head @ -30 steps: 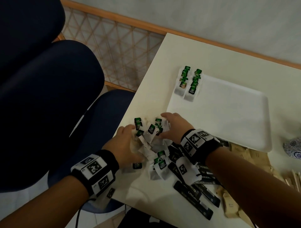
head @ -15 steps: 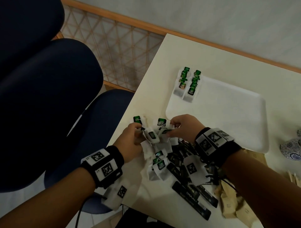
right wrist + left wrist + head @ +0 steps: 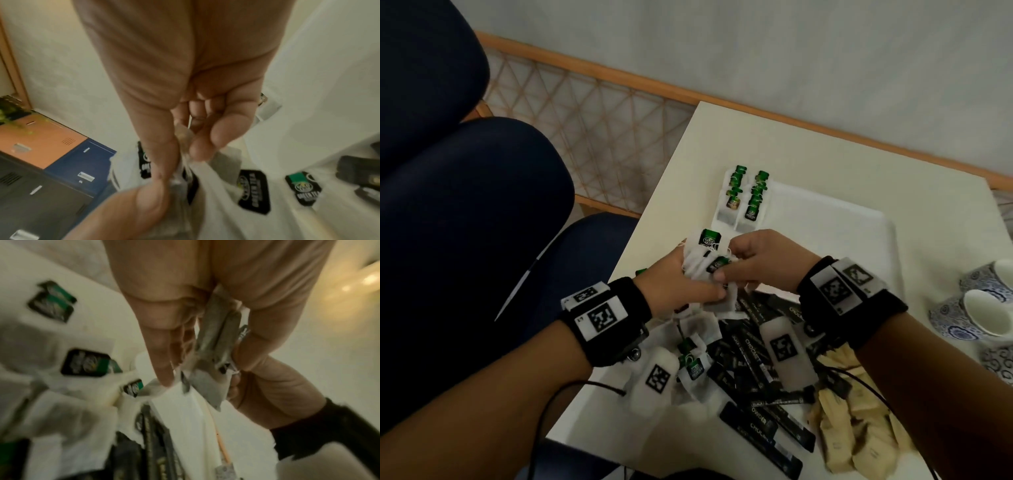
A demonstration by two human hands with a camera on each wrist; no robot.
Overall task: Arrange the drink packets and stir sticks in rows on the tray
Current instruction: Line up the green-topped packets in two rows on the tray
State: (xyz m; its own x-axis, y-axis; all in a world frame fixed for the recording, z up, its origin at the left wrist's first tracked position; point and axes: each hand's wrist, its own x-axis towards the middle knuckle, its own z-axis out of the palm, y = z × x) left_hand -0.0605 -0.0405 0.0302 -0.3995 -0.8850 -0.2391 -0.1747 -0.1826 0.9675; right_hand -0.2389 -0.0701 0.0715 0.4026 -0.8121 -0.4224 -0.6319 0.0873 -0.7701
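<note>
Both hands meet over the table's left edge, holding a bunch of white tea bags (image 3: 705,263) with green tags. My left hand (image 3: 681,281) grips the bunch from below; my right hand (image 3: 750,260) pinches it from the right. In the left wrist view the grey bags (image 3: 216,344) sit between thumb and fingers. The right wrist view shows thumb and forefinger pinching the bags (image 3: 183,155). Two rows of tea bags (image 3: 744,198) lie at the far left corner of the white tray (image 3: 842,246). More tea bags (image 3: 693,363), black stick packets (image 3: 756,363) and beige packets (image 3: 856,428) lie piled below the hands.
Blue-patterned white cups (image 3: 983,308) stand at the table's right edge. Dark blue chairs (image 3: 465,222) stand left of the table (image 3: 825,154). A lattice panel (image 3: 592,130) with a wooden rail runs behind. Lockers (image 3: 51,162) show in the right wrist view.
Both hands have risen off the pile with a bunch of tea bags and drawn together, shifting toward the tray. The camera has tilted, so the table sits further right.
</note>
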